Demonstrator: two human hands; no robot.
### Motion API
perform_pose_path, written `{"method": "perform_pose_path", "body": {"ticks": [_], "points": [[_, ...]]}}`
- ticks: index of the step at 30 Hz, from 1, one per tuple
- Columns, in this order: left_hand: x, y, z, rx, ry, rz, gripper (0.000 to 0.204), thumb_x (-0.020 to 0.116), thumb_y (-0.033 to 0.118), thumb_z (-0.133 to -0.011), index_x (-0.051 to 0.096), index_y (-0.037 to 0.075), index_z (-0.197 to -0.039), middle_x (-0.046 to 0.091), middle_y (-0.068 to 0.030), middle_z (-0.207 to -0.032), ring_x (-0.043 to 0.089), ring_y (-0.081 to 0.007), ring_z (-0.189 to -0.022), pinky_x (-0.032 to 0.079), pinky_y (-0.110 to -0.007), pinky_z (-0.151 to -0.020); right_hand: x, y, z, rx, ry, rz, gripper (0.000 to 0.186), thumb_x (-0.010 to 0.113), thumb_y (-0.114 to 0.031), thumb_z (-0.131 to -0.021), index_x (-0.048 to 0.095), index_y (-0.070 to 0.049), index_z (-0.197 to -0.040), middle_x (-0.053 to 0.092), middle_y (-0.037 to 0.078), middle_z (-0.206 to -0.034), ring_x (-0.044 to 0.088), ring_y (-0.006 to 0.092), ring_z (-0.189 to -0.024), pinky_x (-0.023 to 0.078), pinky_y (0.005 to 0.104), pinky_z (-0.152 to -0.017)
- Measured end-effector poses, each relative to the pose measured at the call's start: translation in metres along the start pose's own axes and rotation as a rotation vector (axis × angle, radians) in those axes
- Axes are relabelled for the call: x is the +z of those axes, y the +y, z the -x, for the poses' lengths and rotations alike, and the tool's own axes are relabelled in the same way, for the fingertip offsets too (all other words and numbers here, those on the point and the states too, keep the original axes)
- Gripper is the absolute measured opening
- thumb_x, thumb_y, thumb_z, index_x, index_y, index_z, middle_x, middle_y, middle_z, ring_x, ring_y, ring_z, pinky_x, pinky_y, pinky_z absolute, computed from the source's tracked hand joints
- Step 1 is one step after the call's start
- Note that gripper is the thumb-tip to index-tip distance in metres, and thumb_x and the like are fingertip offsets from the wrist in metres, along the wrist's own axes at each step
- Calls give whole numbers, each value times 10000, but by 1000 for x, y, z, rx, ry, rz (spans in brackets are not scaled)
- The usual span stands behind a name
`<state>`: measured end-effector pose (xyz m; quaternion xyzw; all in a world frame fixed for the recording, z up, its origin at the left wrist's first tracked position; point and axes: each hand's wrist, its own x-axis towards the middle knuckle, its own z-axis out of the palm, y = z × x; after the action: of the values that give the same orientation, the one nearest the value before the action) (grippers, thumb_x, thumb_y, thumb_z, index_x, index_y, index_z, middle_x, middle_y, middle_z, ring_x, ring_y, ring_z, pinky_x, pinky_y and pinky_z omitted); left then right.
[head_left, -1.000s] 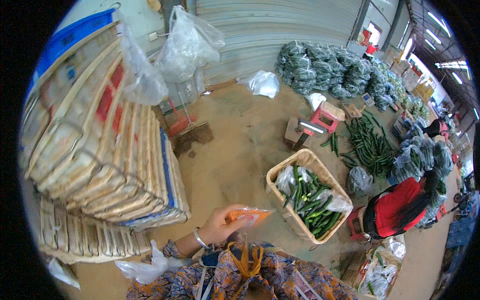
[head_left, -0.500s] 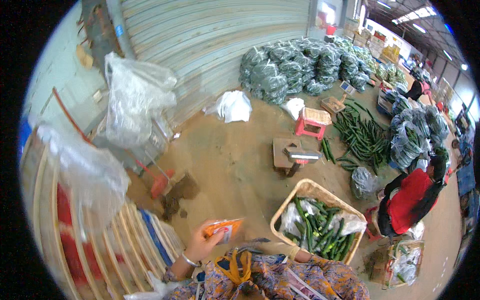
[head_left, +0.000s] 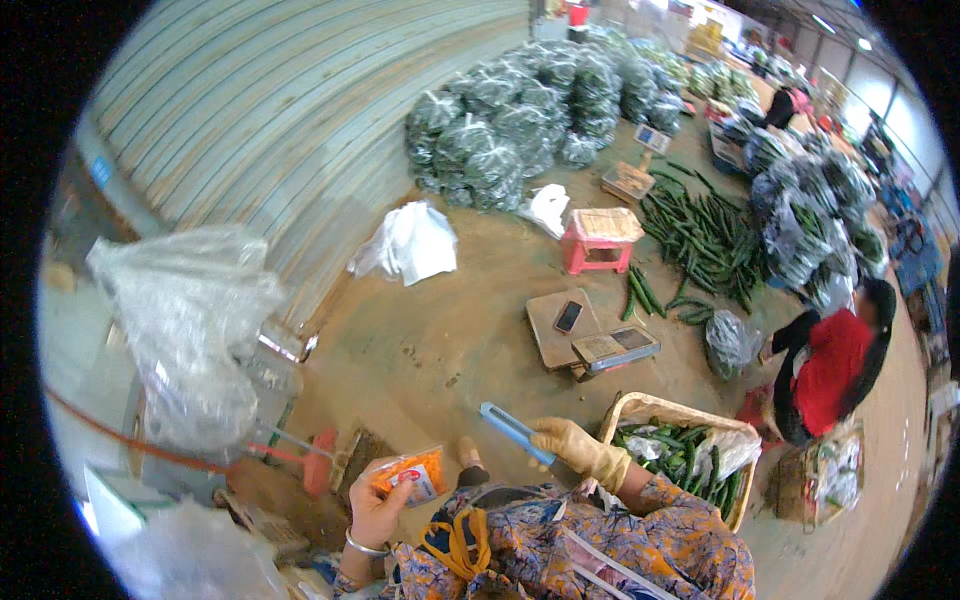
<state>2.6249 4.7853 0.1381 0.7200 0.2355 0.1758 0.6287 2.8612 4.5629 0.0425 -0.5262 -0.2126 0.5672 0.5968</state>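
Observation:
My left hand [head_left: 377, 512], bare with a silver bracelet at the wrist, grips a small clear packet [head_left: 425, 472] with orange contents and a white label. In my right hand [head_left: 578, 450], which wears a pale yellow glove, is a long flat light-blue tool [head_left: 512, 430]; its exact kind cannot be made out. The tool slants up and left from the glove, apart from the packet. Just right of the glove stands a cream plastic crate [head_left: 625, 402] holding green cucumbers [head_left: 685, 455] and clear plastic film. Part of the crate is hidden behind my right arm.
Ahead on the floor sits a platform scale [head_left: 548, 338] with a phone [head_left: 568, 317] on it. Behind are a red stool [head_left: 598, 245], loose cucumbers [head_left: 705, 235] and bagged produce [head_left: 490, 140]. A person in red [head_left: 835, 365] sits right. Plastic sheeting [head_left: 185, 335] hangs left.
My right hand has come into view with the light-blue tool. The packet in my left hand sits slightly lower and further left. The view has shifted, and the scale's phone now shows.

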Motion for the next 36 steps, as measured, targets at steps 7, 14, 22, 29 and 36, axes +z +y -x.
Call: {"method": "perform_pose_path", "body": {"ticks": [7,14,22,29,36], "points": [[-24,13,-190,-68,-388,-78,281,655,59,-858,573,-23,-1114,641,-91,-1024,610,-139,-916,509,-276,-795,-32,-46,-85,-104,560,-340,304,612,-336,-915,547,-55,-1012,660,110,-809,587,135,-561,460,238,-480],[17,3,-355,-23,-648,46,367,661,43,-853,507,-14,-1182,619,-84,-1066,603,-137,-943,513,-293,-817,-75,-79,-114,-333,703,-588,469,638,-214,-894,460,-23,-1283,619,133,-1076,638,243,-927,547,337,-765],[60,39,-522,12,-727,-74,348,649,41,-845,515,-11,-1162,615,-87,-1058,601,-126,-914,513,-279,-781,-175,-159,-232,-413,708,-578,366,610,-166,-915,475,-9,-1217,643,105,-1018,597,127,-735,513,265,-649],[129,55,-644,-96,-873,-60,315,669,29,-840,543,-11,-1126,619,-94,-1081,595,-136,-958,513,-289,-818,-263,-224,-266,-507,943,-459,266,622,-284,-916,539,-64,-1041,650,52,-849,559,89,-610,459,221,-542],[252,37,-781,29,-1236,-28,340,669,61,-842,542,-12,-1148,635,-75,-1041,607,-120,-909,511,-285,-809,-324,-273,-302,-722,1246,-657,240,627,-138,-900,532,-45,-1099,621,60,-909,588,141,-780,488,282,-694]]}}
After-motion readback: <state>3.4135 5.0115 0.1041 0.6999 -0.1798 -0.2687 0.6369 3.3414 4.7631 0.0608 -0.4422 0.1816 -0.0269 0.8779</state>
